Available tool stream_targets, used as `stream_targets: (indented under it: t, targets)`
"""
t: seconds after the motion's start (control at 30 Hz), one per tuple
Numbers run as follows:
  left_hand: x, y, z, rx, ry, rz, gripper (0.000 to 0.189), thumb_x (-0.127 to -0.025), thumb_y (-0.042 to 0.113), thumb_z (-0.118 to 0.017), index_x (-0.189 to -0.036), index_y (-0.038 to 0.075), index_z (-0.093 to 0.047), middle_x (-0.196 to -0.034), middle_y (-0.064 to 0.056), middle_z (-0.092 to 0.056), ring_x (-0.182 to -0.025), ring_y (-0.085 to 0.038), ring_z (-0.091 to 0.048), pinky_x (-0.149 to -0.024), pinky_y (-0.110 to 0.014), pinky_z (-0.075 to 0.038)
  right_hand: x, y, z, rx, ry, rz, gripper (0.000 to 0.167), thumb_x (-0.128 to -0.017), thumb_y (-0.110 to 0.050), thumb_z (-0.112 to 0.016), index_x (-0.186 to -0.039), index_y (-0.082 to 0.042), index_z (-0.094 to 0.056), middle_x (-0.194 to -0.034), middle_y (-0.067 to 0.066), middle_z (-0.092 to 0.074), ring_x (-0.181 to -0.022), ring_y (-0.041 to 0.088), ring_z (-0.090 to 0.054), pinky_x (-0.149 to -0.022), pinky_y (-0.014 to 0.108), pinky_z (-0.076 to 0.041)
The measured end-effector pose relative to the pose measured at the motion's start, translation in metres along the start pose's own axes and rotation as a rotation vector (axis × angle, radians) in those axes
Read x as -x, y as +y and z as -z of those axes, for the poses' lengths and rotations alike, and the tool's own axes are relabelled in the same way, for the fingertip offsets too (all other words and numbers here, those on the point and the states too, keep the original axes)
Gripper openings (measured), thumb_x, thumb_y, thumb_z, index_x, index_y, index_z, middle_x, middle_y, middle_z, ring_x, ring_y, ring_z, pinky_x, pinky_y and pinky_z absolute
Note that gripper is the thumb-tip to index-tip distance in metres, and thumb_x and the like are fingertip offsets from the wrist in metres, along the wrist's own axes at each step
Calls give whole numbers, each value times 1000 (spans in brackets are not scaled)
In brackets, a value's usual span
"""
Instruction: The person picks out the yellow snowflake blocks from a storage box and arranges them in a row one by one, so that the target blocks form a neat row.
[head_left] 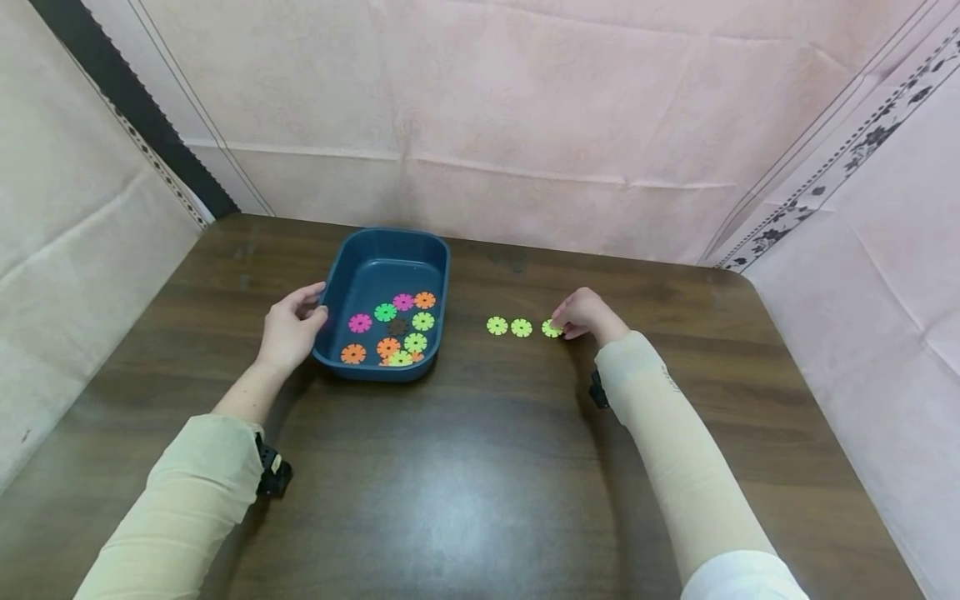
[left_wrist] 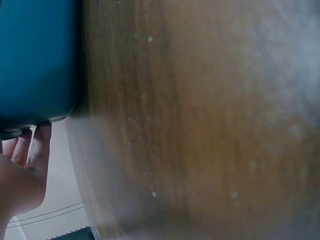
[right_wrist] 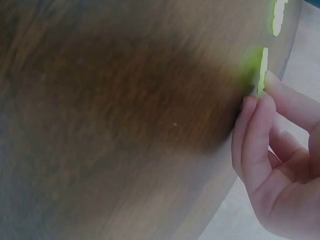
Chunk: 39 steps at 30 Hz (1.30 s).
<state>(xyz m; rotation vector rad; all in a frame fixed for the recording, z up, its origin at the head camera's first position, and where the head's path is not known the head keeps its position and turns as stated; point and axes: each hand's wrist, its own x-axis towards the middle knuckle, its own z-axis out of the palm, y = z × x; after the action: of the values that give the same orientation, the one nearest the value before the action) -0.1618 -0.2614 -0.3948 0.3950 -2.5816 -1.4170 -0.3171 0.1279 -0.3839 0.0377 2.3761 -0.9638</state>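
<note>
My left hand [head_left: 291, 332] holds the left side of a blue plastic tray [head_left: 321, 360], thumb at the rim. In the left wrist view, its fingers [left_wrist: 42, 145] touch the tray's outer edge. My right hand [head_left: 588, 313] pinches a yellow-green notched flower-shaped disc [head_left: 550, 329] between thumb and fingertips, low at the table. The right wrist view shows this disc [right_wrist: 262, 72] edge-on. To its left, two matching discs, a middle one [head_left: 521, 327] and an outer one [head_left: 497, 326], lie in a row with it.
Inside the tray are several notched discs: orange ones [head_left: 353, 354], pink ones [head_left: 360, 323], yellow-green ones [head_left: 423, 322], a green one [head_left: 386, 312] and a brown one [head_left: 398, 327]. The brown wooden table [head_left: 450, 483] meets pale cloth [head_left: 525, 150] behind and at both sides.
</note>
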Motion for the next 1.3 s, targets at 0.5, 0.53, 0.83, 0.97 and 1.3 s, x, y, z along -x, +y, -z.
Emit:
stream_targets:
  t: [0.5,0.53,0.83,0.97,1.3]
  targets:
    - [0,3,3,-2,-9,4,45,-97,15,-44,-141,5,-41,-132,-24,-51,-112,-34,-55,-96,-47,-46,3,-22,-6,45,47,82,17,-86,-13,-65,-94,2,-63,-66,2,-55,-60,12,-53,-65,27,-56]
    - [0,3,3,-3,-9,5,45,-97,14,-44,-141,5,-41,-132,-24,-50,-112,-34,-55,-96,-47,-46,5,-29,-8,25,32,108,19,-87,-14,-64,-96,2,-63,-71,5,-57,-63,13,-54,-68,28,-57]
    - [-1,4,1,-6,6,-3,44,-96,13,-45,-139,5,-43,-130,-23,-53,-108,-30,-55,-96,-47,-47,23,-109,-45,-116,-179,292,27,-87,-17,-65,-110,-3,-62,-115,19,-62,-101,30,-62,-76,29,-56]
    - [-1,4,0,-5,3,-1,44,-96,14,-45,-139,5,-43,-130,-22,-53,-107,-30,-55,-95,-46,-47,30,-134,-71,-120,-279,336,27,-85,-15,-67,-109,-3,-63,-106,12,-64,-102,28,-62,-79,31,-56]
    - [1,2,-1,16,-2,10,44,-96,14,-45,-140,6,-43,-131,-23,-51,-109,-31,-54,-96,-47,-47,34,-158,-129,13,-450,345,37,-83,-12,-69,-117,1,-60,-103,11,-66,-90,21,-63,-83,34,-56]
